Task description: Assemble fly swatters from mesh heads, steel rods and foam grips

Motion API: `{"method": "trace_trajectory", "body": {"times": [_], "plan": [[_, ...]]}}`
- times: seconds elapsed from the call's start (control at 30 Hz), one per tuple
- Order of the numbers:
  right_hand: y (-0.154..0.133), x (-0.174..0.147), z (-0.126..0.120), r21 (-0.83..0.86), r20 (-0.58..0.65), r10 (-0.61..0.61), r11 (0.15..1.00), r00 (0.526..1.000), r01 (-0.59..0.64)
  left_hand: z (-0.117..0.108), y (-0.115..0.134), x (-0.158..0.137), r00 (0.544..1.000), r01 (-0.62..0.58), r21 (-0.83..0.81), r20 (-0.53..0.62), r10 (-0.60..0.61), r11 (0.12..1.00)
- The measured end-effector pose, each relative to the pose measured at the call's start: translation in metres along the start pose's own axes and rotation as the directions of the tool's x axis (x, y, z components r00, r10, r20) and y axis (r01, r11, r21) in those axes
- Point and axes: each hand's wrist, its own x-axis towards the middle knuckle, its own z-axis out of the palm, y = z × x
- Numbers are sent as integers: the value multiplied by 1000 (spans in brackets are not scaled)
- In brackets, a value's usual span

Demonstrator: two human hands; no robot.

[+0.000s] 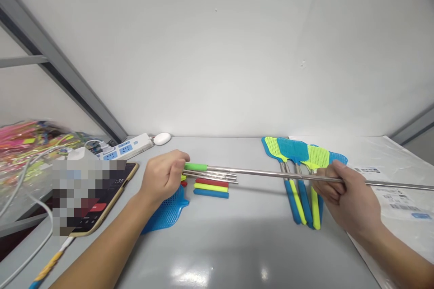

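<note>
My left hand (166, 172) is closed round the end of a green sleeve (197, 167) on a long, thin telescopic metal rod (257, 172). To the right, my right hand (347, 194) wraps round the same rod, which runs out past the right edge of view. Below the green sleeve lie several thin metal rods (217, 174), their left ends hidden by my left hand. Red (212, 182), yellow (210, 187) and blue sleeves (210, 193) rest beside them. A blue fly swatter head (168, 212) lies partly under my left wrist.
Several blue and yellow fly swatters (294, 150) lie on the grey table (244, 253), by a white plastic bag (400, 226). At left are a phone (118, 189), a power strip (135, 144), a white oval device (162, 138), cables and bags of colourful items (30, 144). A wall stands behind.
</note>
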Motion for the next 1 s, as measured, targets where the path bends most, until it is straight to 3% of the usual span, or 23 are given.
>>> {"method": "trace_trajectory", "body": {"times": [0.13, 0.27, 0.4, 0.47, 0.53, 0.63, 0.87, 1.0], "plan": [[-1, -2, 5, 4, -57, 5, 1000, 998, -5, 13, 9, -10, 997, 71, -146, -26, -76, 987], [0, -3, 8, -35, -63, 34, 999, 997, -37, 17, 18, -15, 958, 172, -206, -192, -213, 963], [5, -5, 7, -74, -52, 30, 997, 998, -34, 14, 30, -14, 930, 157, -265, -284, -232, 952], [11, -11, 7, -151, 0, 48, 987, 999, -48, 15, 42, -14, 957, 82, -286, -243, -155, 955], [19, -20, 9, -248, 114, 80, 967, 990, -49, 18, 56, -14, 984, -106, -301, -167, 57, 948], [27, -31, 13, -295, 232, 69, 956, 970, 3, 25, 75, -14, 937, -349, -310, -112, 330, 885], [30, -25, 12, -361, 252, 130, 932, 959, -31, 31, 66, -10, 906, -424, -123, -54, 420, 897], [31, -20, 7, -308, 253, 63, 951, 965, 18, 33, 52, -9, 898, -439, -88, -31, 438, 894]]}}
